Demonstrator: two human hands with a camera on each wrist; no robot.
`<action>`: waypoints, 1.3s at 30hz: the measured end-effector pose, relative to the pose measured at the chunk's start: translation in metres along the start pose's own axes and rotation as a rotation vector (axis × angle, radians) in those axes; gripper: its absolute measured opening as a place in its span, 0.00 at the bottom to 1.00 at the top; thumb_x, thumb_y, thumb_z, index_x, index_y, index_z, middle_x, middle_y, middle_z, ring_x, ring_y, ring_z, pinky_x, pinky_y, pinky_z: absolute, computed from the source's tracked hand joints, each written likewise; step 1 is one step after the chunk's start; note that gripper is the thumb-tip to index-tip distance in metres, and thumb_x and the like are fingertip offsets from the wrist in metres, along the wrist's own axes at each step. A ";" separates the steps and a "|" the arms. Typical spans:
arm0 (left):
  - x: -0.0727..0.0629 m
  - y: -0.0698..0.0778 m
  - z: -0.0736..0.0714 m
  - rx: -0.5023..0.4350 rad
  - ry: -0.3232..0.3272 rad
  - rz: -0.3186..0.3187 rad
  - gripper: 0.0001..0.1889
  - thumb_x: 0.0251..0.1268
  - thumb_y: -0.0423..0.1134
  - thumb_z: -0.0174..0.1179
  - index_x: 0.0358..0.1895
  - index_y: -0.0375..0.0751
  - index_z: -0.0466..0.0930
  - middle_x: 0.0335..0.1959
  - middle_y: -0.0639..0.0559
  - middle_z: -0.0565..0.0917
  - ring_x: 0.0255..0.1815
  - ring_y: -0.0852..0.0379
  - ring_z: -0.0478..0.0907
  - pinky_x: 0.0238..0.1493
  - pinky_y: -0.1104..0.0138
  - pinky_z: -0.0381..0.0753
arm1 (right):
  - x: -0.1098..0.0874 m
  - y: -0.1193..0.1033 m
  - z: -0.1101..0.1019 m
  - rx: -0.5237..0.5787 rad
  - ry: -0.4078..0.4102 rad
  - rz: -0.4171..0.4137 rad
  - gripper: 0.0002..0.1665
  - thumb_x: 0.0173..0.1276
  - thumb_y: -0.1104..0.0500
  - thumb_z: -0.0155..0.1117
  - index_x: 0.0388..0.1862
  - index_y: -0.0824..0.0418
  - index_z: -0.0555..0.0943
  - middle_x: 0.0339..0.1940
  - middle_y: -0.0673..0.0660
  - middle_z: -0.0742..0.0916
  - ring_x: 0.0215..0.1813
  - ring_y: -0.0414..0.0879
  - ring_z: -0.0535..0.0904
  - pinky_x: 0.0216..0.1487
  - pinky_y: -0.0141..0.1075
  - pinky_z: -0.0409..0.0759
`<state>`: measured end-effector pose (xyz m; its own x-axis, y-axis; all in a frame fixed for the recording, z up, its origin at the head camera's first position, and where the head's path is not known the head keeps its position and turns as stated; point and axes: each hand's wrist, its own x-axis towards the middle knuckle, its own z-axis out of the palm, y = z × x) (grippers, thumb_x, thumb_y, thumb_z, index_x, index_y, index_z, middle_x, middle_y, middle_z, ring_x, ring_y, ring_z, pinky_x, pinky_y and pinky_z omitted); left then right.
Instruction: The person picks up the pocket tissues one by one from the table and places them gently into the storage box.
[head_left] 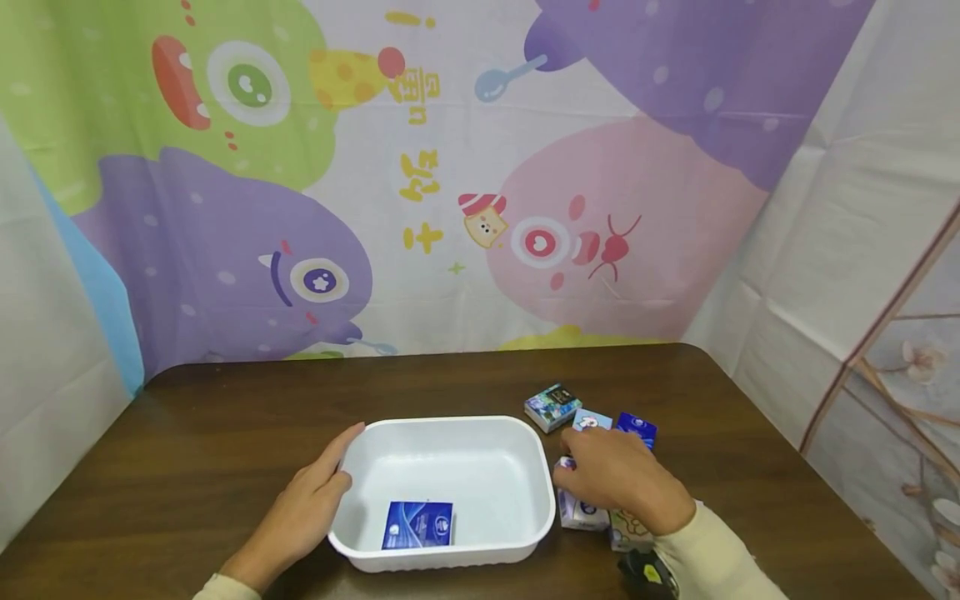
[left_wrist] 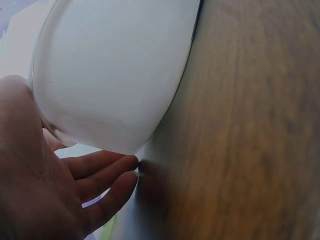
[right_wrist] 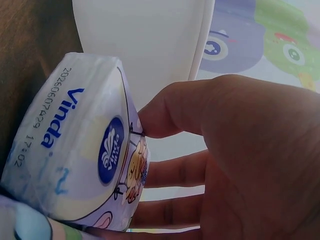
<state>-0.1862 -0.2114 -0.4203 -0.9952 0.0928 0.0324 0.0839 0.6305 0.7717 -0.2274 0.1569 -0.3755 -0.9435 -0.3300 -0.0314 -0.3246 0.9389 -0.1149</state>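
A white plastic basin stands on the table with one blue tissue pack lying inside near its front wall. My left hand holds the basin by its left end, thumb at the rim and the other fingers along the outer wall. To the right of the basin, my right hand reaches down over a group of tissue packs. It pinches a lilac Vinda tissue pack, the thumb on its near edge and the fingers behind it. From the head view the hand covers part of this pack.
Around the right hand lie a teal floral pack, a light blue pack, a dark blue pack and a greenish pack. A printed cloth hangs behind the brown table.
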 end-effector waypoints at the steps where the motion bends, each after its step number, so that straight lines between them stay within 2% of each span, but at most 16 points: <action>1: 0.000 0.000 0.000 0.000 0.001 0.002 0.31 0.75 0.35 0.42 0.80 0.53 0.56 0.76 0.42 0.64 0.71 0.40 0.67 0.61 0.43 0.71 | 0.000 0.000 0.000 -0.001 0.004 -0.001 0.07 0.57 0.48 0.62 0.27 0.49 0.76 0.24 0.46 0.77 0.28 0.43 0.71 0.26 0.44 0.69; 17: 0.001 0.001 0.001 0.003 0.000 -0.016 0.31 0.75 0.35 0.42 0.80 0.54 0.56 0.76 0.42 0.63 0.72 0.40 0.65 0.63 0.41 0.68 | 0.004 0.002 0.001 0.005 0.058 0.054 0.13 0.57 0.46 0.61 0.36 0.51 0.81 0.30 0.45 0.80 0.31 0.43 0.73 0.30 0.46 0.72; 24: 0.001 0.000 0.000 0.009 0.011 -0.003 0.31 0.75 0.35 0.42 0.79 0.53 0.57 0.76 0.41 0.64 0.71 0.40 0.67 0.62 0.42 0.70 | 0.005 0.001 -0.002 0.014 0.063 0.064 0.17 0.58 0.44 0.61 0.42 0.51 0.83 0.37 0.46 0.84 0.35 0.43 0.76 0.34 0.48 0.76; 31: 0.000 0.000 0.000 0.010 0.003 -0.009 0.31 0.75 0.35 0.42 0.80 0.54 0.56 0.76 0.41 0.64 0.71 0.40 0.66 0.63 0.41 0.69 | 0.003 -0.001 -0.005 0.019 0.074 0.071 0.12 0.59 0.46 0.61 0.36 0.51 0.80 0.30 0.45 0.79 0.30 0.44 0.72 0.29 0.45 0.72; 39: 0.000 0.000 0.000 0.017 0.012 0.004 0.31 0.75 0.35 0.43 0.79 0.54 0.57 0.76 0.42 0.64 0.70 0.41 0.67 0.62 0.42 0.69 | 0.002 -0.002 -0.006 0.027 0.101 0.063 0.18 0.61 0.45 0.62 0.45 0.53 0.84 0.34 0.45 0.82 0.33 0.41 0.73 0.33 0.46 0.75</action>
<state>-0.1861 -0.2117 -0.4204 -0.9954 0.0861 0.0426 0.0882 0.6434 0.7604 -0.2294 0.1550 -0.3695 -0.9645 -0.2572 0.0602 -0.2634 0.9541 -0.1428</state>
